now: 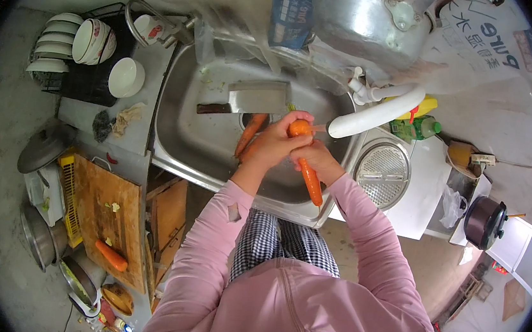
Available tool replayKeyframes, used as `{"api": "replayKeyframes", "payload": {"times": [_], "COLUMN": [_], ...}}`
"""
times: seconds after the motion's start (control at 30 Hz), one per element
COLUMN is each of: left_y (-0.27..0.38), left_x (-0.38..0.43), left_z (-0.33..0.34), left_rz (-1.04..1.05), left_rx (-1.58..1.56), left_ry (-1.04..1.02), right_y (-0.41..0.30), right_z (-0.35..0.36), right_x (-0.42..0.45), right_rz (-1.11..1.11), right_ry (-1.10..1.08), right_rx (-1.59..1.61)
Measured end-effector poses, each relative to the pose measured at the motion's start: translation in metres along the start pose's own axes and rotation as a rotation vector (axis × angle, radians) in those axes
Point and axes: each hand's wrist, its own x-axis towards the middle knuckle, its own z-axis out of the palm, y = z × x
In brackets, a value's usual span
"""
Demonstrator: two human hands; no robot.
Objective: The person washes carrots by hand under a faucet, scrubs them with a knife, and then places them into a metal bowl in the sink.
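Observation:
Both my hands grip an orange carrot [310,183] over the stainless steel sink [187,134]. My left hand [280,141] wraps its thick end, and my right hand [317,157] closes round the middle. The tip points down toward the sink's front edge. A thin stream of water runs from the white faucet spout [371,116] onto the thick end. Behind my hands, a cleaver [259,97] with a dark handle lies in the sink. More carrot [251,133] shows near the drain, partly hidden by my left hand and wrist.
On the left, a wooden cutting board [103,212] bears another carrot [111,255]. Bowls [126,77] and a dish rack [47,68] stand behind it. A large metal pot [366,24] sits at the back. A round perforated metal plate [382,173] lies right of the basin.

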Motion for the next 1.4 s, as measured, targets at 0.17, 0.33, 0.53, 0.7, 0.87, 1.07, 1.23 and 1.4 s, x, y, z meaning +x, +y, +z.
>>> {"api": "replayKeyframes", "payload": {"times": [0.17, 0.33, 0.53, 0.7, 0.87, 1.07, 1.23, 1.4], "left_y": [-0.011, -0.009, 0.007, 0.003, 0.006, 0.014, 0.006, 0.004], "left_x": [0.018, 0.018, -0.004, -0.001, 0.000, -0.009, -0.001, -0.003], "left_z": [-0.004, -0.015, -0.023, -0.017, -0.015, -0.022, -0.012, -0.009], "left_rz": [0.077, -0.128, -0.049, -0.065, -0.083, -0.010, -0.097, 0.014], "left_rx": [0.175, -0.102, -0.490, -0.399, -0.307, -0.413, -0.248, -0.357], "left_ry": [0.191, 0.039, -0.252, -0.145, -0.060, -0.252, -0.121, -0.136], "right_y": [0.014, 0.026, 0.028, 0.026, 0.014, 0.002, 0.001, 0.002], "right_z": [0.013, 0.009, 0.003, 0.011, 0.007, 0.006, 0.012, 0.008], "right_x": [0.002, 0.001, -0.008, -0.014, -0.015, -0.017, -0.019, -0.019], "right_rz": [-0.125, -0.234, -0.212, -0.339, -0.269, 0.005, -0.056, -0.124], "right_ry": [0.167, 0.387, 0.423, 0.564, 0.439, 0.107, 0.208, 0.225], "right_rx": [-0.216, -0.672, -0.472, -0.749, -0.565, -0.002, -0.068, -0.123]}}
